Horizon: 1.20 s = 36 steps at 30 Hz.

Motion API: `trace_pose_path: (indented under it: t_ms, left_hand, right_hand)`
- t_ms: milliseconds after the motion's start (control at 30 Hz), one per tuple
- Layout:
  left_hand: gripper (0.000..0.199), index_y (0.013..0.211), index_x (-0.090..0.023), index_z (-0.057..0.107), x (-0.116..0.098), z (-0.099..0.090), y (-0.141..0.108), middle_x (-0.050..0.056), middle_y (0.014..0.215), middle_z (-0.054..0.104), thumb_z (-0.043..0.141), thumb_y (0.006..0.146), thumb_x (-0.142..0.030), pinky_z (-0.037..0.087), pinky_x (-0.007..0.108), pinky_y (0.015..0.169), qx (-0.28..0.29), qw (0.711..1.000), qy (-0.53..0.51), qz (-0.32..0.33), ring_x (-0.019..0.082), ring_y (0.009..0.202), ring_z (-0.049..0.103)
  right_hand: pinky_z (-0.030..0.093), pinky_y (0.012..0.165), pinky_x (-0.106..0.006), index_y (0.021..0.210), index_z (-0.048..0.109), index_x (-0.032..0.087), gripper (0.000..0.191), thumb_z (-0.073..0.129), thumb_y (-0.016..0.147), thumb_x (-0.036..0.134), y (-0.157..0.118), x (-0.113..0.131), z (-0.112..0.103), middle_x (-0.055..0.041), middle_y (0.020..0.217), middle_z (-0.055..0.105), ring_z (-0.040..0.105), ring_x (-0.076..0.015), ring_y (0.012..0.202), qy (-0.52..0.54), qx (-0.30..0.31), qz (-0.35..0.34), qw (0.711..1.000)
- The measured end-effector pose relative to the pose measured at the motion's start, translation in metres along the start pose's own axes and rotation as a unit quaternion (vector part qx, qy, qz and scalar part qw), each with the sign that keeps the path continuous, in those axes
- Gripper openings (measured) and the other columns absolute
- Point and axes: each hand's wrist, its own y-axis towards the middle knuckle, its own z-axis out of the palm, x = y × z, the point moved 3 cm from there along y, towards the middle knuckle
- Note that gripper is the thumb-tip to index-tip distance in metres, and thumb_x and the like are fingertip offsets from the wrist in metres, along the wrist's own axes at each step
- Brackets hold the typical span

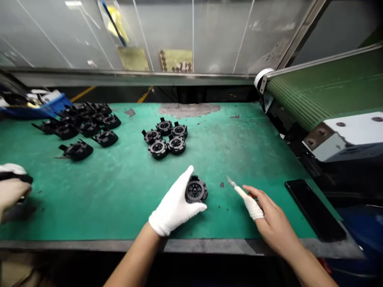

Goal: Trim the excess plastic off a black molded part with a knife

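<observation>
The glove (167, 211) on the left hand (176, 202) was white; the round part (196, 191) was black, like the 5 ringed parts (176, 144); the right hand (271, 217) had a cream thumb cover (253, 208); the knife blade (231, 182) was silver; the table top (119, 191) was green with grey patches; the belt (332, 83) was green with thin lines.

We see the green table (128, 191) under even, fairly bright light, with soft shadows and darkness below its front edge. The white glove (173, 199) is nearly washed out. The knife blade (231, 183) and a co-worker's hand (13, 194) blur; wide-angle distortion stretches the outer edges.
</observation>
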Motion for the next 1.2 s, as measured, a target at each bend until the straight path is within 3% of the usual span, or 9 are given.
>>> trace_pose_path:
  t_ms: [133, 233, 533, 700, 833, 967, 1067, 1133, 1200]
  left_hand:
    - [0.096, 0.153, -0.023, 0.028, -0.007, 0.019, -0.002, 0.011, 0.153, 0.044, 0.080, 0.076, -0.046, 0.040, 0.047, 0.119, -0.043, 0.998, 0.031, 0.015, 0.030, 0.141, 0.045]
    - [0.090, 0.151, -0.020, 0.030, -0.011, 0.027, -0.013, 0.013, 0.149, 0.047, 0.077, 0.079, -0.046, 0.042, 0.046, 0.117, -0.093, 0.995, 0.030, 0.009, 0.029, 0.138, 0.048]
    - [0.092, 0.150, -0.020, 0.032, -0.010, 0.029, -0.015, 0.012, 0.147, 0.050, 0.080, 0.076, -0.046, 0.043, 0.046, 0.117, -0.090, 0.996, 0.021, 0.015, 0.029, 0.137, 0.049]
    - [0.097, 0.152, -0.021, 0.030, -0.009, 0.031, -0.017, 0.012, 0.151, 0.047, 0.081, 0.075, -0.048, 0.038, 0.047, 0.120, -0.074, 0.997, 0.018, 0.000, 0.029, 0.141, 0.045]
    - [0.105, 0.155, -0.023, 0.027, -0.007, 0.015, -0.007, 0.009, 0.155, 0.044, 0.084, 0.071, -0.048, 0.037, 0.042, 0.121, 0.029, 0.999, 0.007, 0.032, 0.026, 0.143, 0.044]
    - [0.062, 0.145, -0.039, 0.046, 0.005, -0.032, 0.003, -0.005, 0.156, 0.043, 0.070, 0.088, -0.036, 0.037, 0.038, 0.121, 0.190, 0.977, -0.002, 0.102, 0.021, 0.142, 0.045]
    - [0.047, 0.141, -0.040, 0.051, 0.017, -0.066, -0.001, -0.005, 0.153, 0.047, 0.059, 0.095, -0.039, 0.036, 0.044, 0.122, 0.095, 0.993, -0.032, 0.066, 0.022, 0.142, 0.046]
    - [0.065, 0.148, -0.035, 0.043, 0.020, -0.068, -0.011, 0.001, 0.154, 0.047, 0.066, 0.089, -0.049, 0.035, 0.049, 0.121, 0.015, 0.997, -0.075, 0.021, 0.027, 0.142, 0.045]
    - [0.096, 0.154, -0.029, 0.030, 0.015, -0.051, -0.024, 0.009, 0.158, 0.040, 0.077, 0.076, -0.058, 0.034, 0.055, 0.121, -0.024, 0.996, -0.089, -0.019, 0.033, 0.145, 0.040]
  right_hand:
    - [0.050, 0.078, -0.028, 0.149, 0.038, 0.047, 0.048, 0.043, 0.104, 0.031, -0.008, 0.033, -0.008, 0.0000, 0.103, 0.060, 0.063, -0.0154, 0.087, 0.016, 0.166, -0.055, 0.984]
    - [0.048, 0.071, -0.029, 0.151, 0.034, 0.047, 0.052, 0.039, 0.104, 0.025, -0.008, 0.042, -0.011, -0.0001, 0.097, 0.060, 0.062, -0.0157, 0.078, -0.021, 0.220, -0.072, 0.973]
    - [0.050, 0.066, -0.033, 0.146, 0.047, 0.037, 0.049, 0.043, 0.099, 0.025, 0.015, 0.042, -0.011, -0.0016, 0.093, 0.070, 0.069, -0.0209, 0.077, -0.195, 0.216, -0.104, 0.951]
    - [0.052, 0.057, -0.036, 0.140, 0.055, 0.034, 0.052, 0.048, 0.091, 0.019, 0.046, 0.010, -0.028, -0.0033, 0.106, 0.076, 0.073, -0.0285, 0.082, -0.354, 0.156, -0.025, 0.922]
    - [0.056, 0.087, -0.035, 0.140, 0.051, 0.030, 0.041, 0.040, 0.101, 0.022, 0.050, 0.012, -0.033, -0.0015, 0.134, 0.066, 0.067, -0.0222, 0.113, -0.205, 0.121, -0.086, 0.967]
    - [0.055, 0.094, -0.036, 0.139, 0.049, 0.027, 0.036, 0.036, 0.105, 0.028, 0.038, 0.024, -0.022, -0.0043, 0.136, 0.064, 0.064, -0.0205, 0.118, -0.146, 0.160, -0.129, 0.968]
    - [0.055, 0.089, -0.037, 0.139, 0.050, 0.025, 0.039, 0.037, 0.103, 0.022, 0.033, 0.027, -0.016, -0.0076, 0.127, 0.067, 0.066, -0.0219, 0.111, -0.145, 0.182, -0.138, 0.963]
    - [0.055, 0.085, -0.036, 0.140, 0.052, 0.024, 0.040, 0.038, 0.102, 0.020, 0.034, 0.031, -0.014, -0.0083, 0.120, 0.069, 0.066, -0.0221, 0.104, -0.145, 0.183, -0.149, 0.961]
    - [0.053, 0.081, -0.035, 0.139, 0.055, 0.024, 0.040, 0.039, 0.102, 0.022, 0.038, 0.040, -0.012, -0.0076, 0.112, 0.071, 0.066, -0.0214, 0.097, -0.139, 0.181, -0.165, 0.960]
